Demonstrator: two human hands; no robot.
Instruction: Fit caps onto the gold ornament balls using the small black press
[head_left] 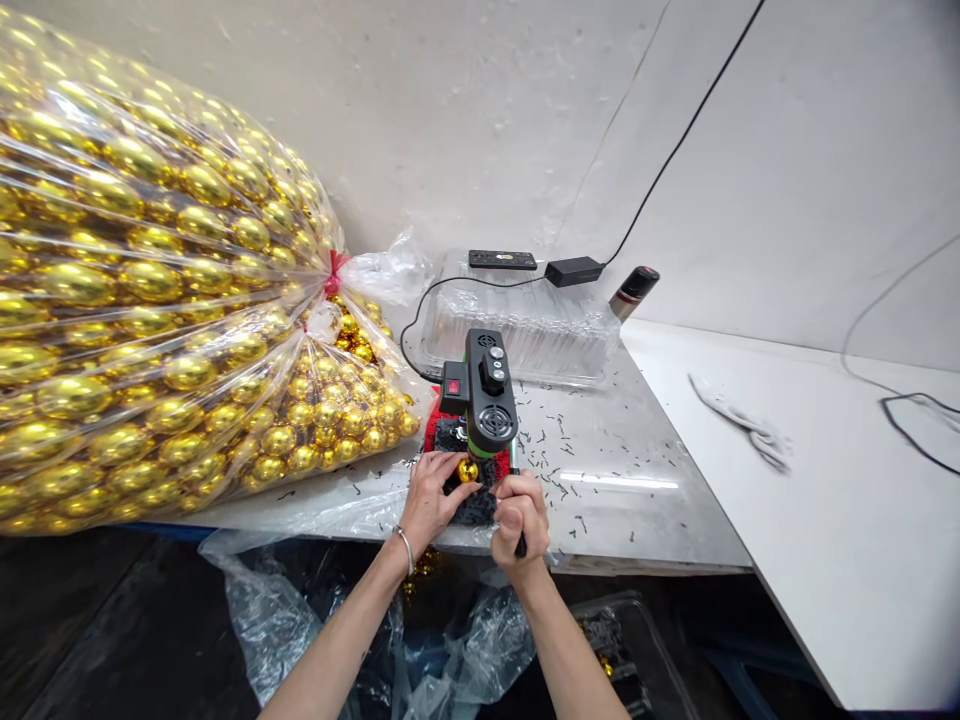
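My left hand (433, 494) holds a small shiny gold ball (468, 471) between thumb and fingers, just under the front end of a black bench machine (491, 390). My right hand (523, 517) is wrapped round the black grip of the machine's lever (520, 546), to the right of the ball. On the machine's left side is a box with a red switch (453, 387). A red and black base (475, 508) lies beneath it, strewn with dark bits. The contact between ball and machine is partly hidden.
Big clear bags of gold balls (135, 330) fill the left. Behind the machine stand a clear plastic tray (525, 335), a power adapter (574, 271) and a dark bottle (634, 292). Black scraps litter the grey tabletop (645, 480). A glove (739, 420) lies on the white table right.
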